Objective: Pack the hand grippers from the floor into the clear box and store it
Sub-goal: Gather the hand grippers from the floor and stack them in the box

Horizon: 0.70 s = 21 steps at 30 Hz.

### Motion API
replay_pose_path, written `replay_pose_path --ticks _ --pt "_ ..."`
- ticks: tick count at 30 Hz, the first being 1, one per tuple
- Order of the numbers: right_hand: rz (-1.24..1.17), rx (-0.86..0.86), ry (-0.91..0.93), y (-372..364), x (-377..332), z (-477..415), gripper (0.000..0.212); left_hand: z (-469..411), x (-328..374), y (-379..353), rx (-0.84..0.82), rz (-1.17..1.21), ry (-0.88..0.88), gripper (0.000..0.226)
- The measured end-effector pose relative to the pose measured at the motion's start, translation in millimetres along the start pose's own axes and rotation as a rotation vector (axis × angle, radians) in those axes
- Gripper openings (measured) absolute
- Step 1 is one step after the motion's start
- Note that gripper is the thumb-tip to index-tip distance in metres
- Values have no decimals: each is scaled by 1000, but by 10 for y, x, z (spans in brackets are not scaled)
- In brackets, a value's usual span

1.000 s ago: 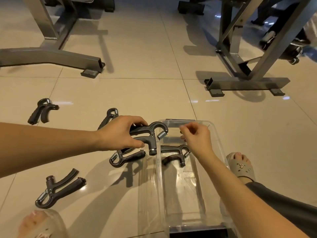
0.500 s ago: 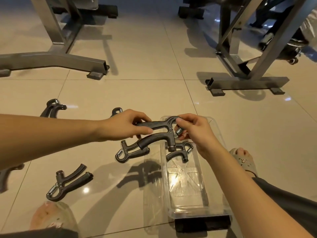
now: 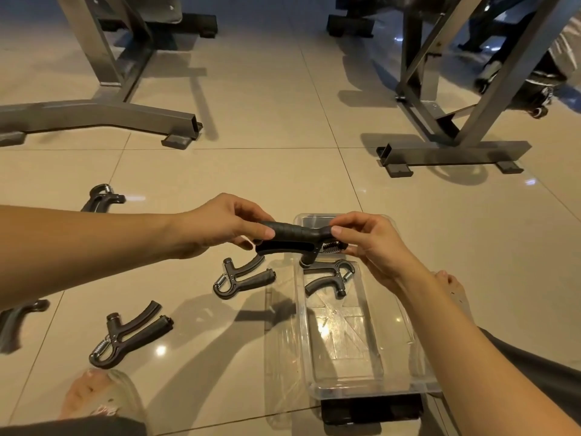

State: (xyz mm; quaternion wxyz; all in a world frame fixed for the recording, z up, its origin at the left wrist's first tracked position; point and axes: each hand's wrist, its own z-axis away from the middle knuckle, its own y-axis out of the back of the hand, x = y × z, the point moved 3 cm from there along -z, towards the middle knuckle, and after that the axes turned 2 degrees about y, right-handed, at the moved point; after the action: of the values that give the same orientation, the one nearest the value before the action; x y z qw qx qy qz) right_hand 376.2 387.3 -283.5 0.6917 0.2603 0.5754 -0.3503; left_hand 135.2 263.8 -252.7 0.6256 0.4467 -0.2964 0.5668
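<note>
Toes in a translucent slide sandal sit nearest me at the lower left, on the glossy beige floor tiles. Just right of them lies the long, clear plastic box, open at the top, with a black block against its near end. A clear plastic panel lies along the box's left side; I cannot tell whether it is joined to the box.

On the tiles to my left rests a dark grey hand gripper with a steel spring, handles spread. Another one is cut off by the left edge. A third floor gripper lies just beside the box's left wall. Inside the box, toward its far end, one grey gripper lies flat on the bottom. My other foot shows just right of the box.

Above the far part of the box I hold a black-handled gripper in the air between both hands. My left hand pinches the handle end with thumb and curled fingers. My right hand pinches the head end, thumb on top, fingers curled below near the spring.

Farther out to the left, a fifth gripper lies partly hidden behind my left forearm. Beyond stand a grey steel equipment frame on the left and a second steel frame on the right.
</note>
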Motion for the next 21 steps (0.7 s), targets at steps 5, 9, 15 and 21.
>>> replay_pose_path --ticks 5,9,15,21 --pt "14 43 110 57 -13 -9 15 -19 52 -45 -39 147 68 26" --pt "129 -64 79 44 -68 2 30 -15 140 -107 -8 78 39 25" --pt "246 -190 -81 -121 155 68 50 -46 136 -223 -30 -49 -2 25" --pt "352 -192 -81 -108 268 105 67 -63 121 -321 -65 -102 -38 27"
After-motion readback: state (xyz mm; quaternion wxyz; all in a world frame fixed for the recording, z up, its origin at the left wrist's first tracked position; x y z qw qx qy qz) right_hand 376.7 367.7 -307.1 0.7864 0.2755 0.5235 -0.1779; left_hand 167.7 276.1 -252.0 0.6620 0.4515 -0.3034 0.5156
